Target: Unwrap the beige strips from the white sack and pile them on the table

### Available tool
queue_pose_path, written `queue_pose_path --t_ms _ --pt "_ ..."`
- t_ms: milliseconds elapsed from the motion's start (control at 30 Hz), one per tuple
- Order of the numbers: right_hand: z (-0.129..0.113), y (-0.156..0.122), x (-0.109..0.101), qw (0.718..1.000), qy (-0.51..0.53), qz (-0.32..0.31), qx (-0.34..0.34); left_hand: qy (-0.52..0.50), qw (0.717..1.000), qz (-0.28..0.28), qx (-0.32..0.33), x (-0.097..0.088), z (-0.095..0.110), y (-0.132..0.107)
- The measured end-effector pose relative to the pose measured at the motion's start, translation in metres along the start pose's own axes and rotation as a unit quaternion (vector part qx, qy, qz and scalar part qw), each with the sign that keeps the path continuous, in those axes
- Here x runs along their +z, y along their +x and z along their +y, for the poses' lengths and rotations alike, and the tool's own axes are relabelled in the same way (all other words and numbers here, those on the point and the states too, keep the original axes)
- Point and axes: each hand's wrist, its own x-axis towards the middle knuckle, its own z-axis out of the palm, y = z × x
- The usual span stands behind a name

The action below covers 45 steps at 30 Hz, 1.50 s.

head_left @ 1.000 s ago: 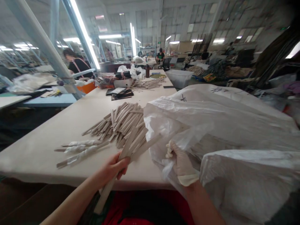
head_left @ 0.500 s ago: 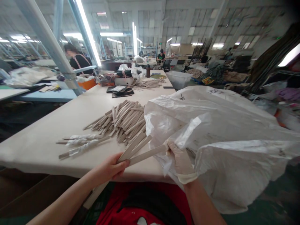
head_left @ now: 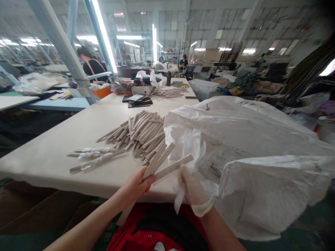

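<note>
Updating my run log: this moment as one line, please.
Left hand: holding flat strips | Gloved right hand: near their ends, grip blurred | Strip pile: on table | White sack: right of pile

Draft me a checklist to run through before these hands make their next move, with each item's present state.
1. Left hand closed on the held strips: ok, thumb and fingers grip them.
2. Held strips lined up together: not ok, their upper ends fan apart.
3. Glove on the right hand: ok, it is worn.
4. Right hand's grip: cannot tell, its fingers are blurred; a white scrap hangs below them.
5. Loose pile of strips free of the white plastic bag: cannot tell, they meet in view but contact is unclear.
6. Wrapped pieces apart from the left hand: ok, they lie beyond its reach of contact.
</note>
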Motion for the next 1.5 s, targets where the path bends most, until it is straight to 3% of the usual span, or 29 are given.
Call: queue_pose_path --t_ms 100,200,267,367,500,600,667,700,767,833,867,1000,1133,1233,1300,1333,1367,1433,1500 --pt "0.001 0.007 -0.004 0.994 0.053 0.092 -0.021 -0.025 1.000 0.015 0.000 0.007 -0.003 0.002" --pt "0.006 0.008 -0.005 0.996 0.047 0.064 0.032 -0.046 0.998 0.039 0.000 0.011 -0.008 0.005" --pt "0.006 0.009 -0.006 0.997 0.071 0.031 0.022 -0.051 0.998 0.024 -0.014 0.011 -0.014 0.007" --pt "0.008 0.013 -0.004 0.994 0.106 0.042 0.003 -0.075 0.997 0.020 -0.022 0.016 -0.021 0.007" --pt "0.018 0.014 0.003 0.995 0.071 0.014 0.065 -0.105 0.993 0.053 -0.023 0.018 -0.034 0.006" --pt "0.012 0.010 -0.009 0.995 0.072 -0.008 0.065 -0.044 0.992 0.109 -0.045 -0.010 -0.056 0.000" --pt "0.004 0.013 -0.026 0.993 0.098 -0.019 0.069 0.092 0.977 0.181 -0.056 -0.045 -0.077 -0.008" --pt "0.001 0.015 -0.035 0.992 0.109 -0.016 0.065 0.191 0.955 0.214 -0.069 -0.065 -0.089 -0.012" --pt "-0.001 0.022 -0.048 0.993 0.078 -0.035 0.085 0.387 0.881 0.248 -0.110 -0.102 -0.111 -0.020" --pt "0.003 0.027 -0.053 0.992 0.052 -0.047 0.103 0.473 0.830 0.260 -0.141 -0.132 -0.132 -0.023" --pt "0.005 0.029 -0.052 0.992 0.048 -0.046 0.110 0.487 0.820 0.262 -0.148 -0.143 -0.141 -0.021" --pt "0.009 0.030 -0.036 0.988 0.084 -0.015 0.128 0.515 0.806 0.251 -0.146 -0.165 -0.164 0.000" --pt "0.001 0.030 -0.025 0.976 0.160 -0.010 0.145 0.529 0.803 0.249 -0.113 -0.175 -0.164 0.013" --pt "-0.005 0.031 -0.024 0.969 0.199 -0.066 0.131 0.527 0.806 0.257 -0.080 -0.171 -0.152 0.013" --pt "-0.005 0.032 -0.021 0.967 0.203 -0.102 0.117 0.507 0.817 0.268 -0.064 -0.153 -0.135 0.012" --pt "-0.004 0.032 -0.019 0.967 0.199 -0.115 0.110 0.468 0.835 0.285 -0.055 -0.138 -0.124 0.011" --pt "-0.003 0.032 -0.016 0.968 0.193 -0.123 0.106 0.414 0.869 0.269 -0.037 -0.119 -0.111 0.010" --pt "0.000 0.030 -0.009 0.972 0.174 -0.120 0.100 0.271 0.948 0.168 -0.004 -0.075 -0.081 0.010" --pt "0.002 0.025 -0.003 0.980 0.141 -0.097 0.096 0.103 0.992 0.066 0.023 -0.032 -0.053 0.014"
